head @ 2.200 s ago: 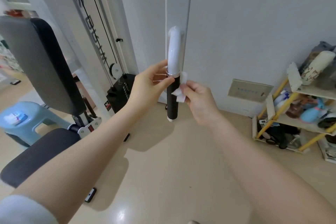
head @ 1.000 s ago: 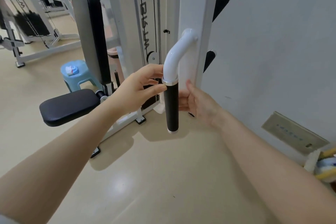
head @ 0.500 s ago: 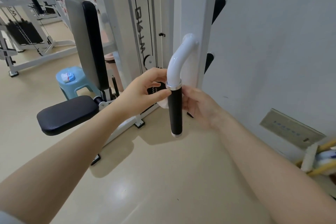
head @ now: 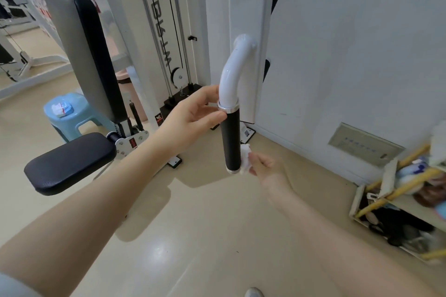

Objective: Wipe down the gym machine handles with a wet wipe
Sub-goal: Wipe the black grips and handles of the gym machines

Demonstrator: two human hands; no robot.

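Note:
The machine handle hangs down from a curved white tube (head: 233, 72) and ends in a black grip (head: 231, 142) with a silver ring at each end. My left hand (head: 193, 118) pinches the handle at the top ring, thumb and fingers on the left side. My right hand (head: 264, 169) holds a crumpled white wet wipe (head: 245, 158) pressed against the right side of the black grip near its bottom end.
The machine's black seat pad (head: 70, 161) and upright back pad (head: 96, 55) stand at the left, with a light blue stool (head: 70, 113) behind. A white wall is on the right. A yellow-framed shelf (head: 398, 190) full of items sits at the lower right.
My right hand has slid with the wipe from the upper part of the black grip down to its bottom end. My left hand stays at the top ring.

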